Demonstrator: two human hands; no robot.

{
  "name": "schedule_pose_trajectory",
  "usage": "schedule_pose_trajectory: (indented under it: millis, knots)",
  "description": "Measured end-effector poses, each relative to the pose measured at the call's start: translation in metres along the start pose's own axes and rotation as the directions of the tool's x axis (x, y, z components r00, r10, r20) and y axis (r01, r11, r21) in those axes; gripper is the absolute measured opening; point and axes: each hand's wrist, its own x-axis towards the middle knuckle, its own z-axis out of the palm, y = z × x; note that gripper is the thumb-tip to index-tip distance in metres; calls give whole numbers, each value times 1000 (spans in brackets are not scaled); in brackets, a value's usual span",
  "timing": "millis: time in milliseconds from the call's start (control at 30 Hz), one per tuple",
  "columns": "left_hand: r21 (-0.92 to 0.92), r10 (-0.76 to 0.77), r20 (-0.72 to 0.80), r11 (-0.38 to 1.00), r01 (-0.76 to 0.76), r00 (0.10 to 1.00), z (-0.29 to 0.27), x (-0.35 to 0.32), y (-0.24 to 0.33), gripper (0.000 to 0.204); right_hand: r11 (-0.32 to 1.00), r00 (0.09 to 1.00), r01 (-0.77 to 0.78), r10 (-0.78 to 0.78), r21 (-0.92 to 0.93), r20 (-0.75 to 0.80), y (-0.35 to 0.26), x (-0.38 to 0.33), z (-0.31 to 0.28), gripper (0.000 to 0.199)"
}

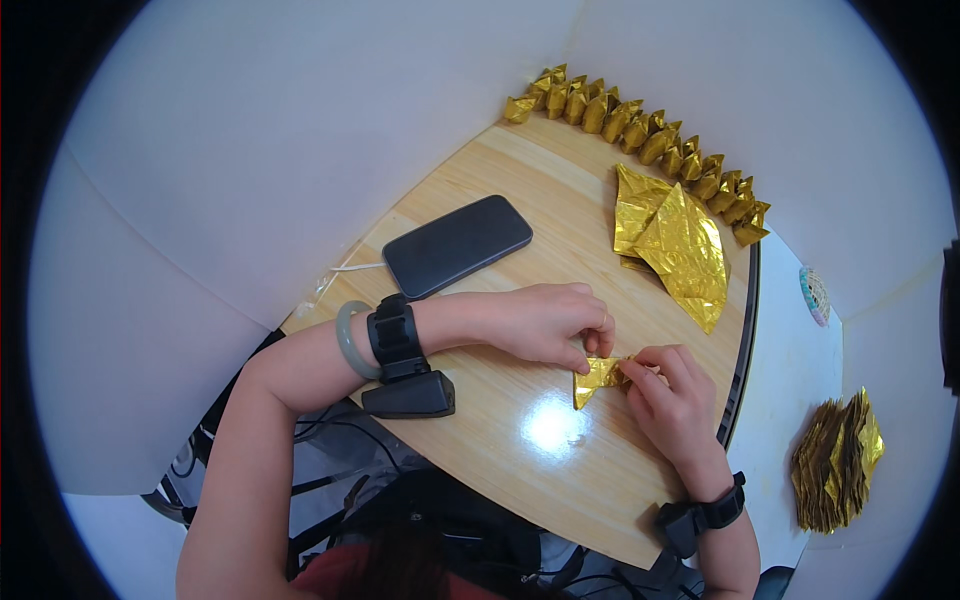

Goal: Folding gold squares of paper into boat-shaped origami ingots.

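Observation:
A small piece of folded gold foil paper (596, 377) is between my two hands, just above or on the wooden table. My left hand (560, 325) pinches its upper left part with thumb and fingers. The fingers of my right hand (672, 392) close on its right end, hiding that part. One pointed corner of the paper hangs toward me. Beyond my hands lie a few flat gold foil sheets (685, 250), overlapping and creased. Along the far edge stands a row of folded gold paper ingots (640, 130).
A black smartphone (458, 245) with a white cable lies left of the sheets on the wooden table (480, 400). To the right, on a lower white surface, are a stack of folded gold paper (837, 462) and a small patterned round item (814, 295). White walls stand around.

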Motion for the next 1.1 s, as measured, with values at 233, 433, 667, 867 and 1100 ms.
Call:
schedule_pose_trajectory:
  millis: [233, 433, 667, 867, 1100]
  knots:
    - [27, 0, 21, 1000, -1, 1000, -1, 0, 1, 26, 997, 998, 49, -47, -58, 40, -2, 4, -1, 27]
    - [18, 3, 31, 1000, -3, 1000, -1, -1, 0, 26, 997, 995, 83, -82, -3, 49, -1, 3, 2, 21]
    - [-3, 29, 33, 1000, -29, 999, 0, -1, -3, 27, 951, 990, -128, 105, 281, 96, -5, 3, -2, 25]
    - [1, 29, 38, 1000, -29, 999, -1, -1, -4, 28, 890, 929, -369, 345, 268, 131, 2, 1, 7, 27]
    - [1, 48, -8, 999, -48, 999, 0, -1, -2, 27, 919, 952, -299, 271, 256, 140, 3, -2, 10, 30]
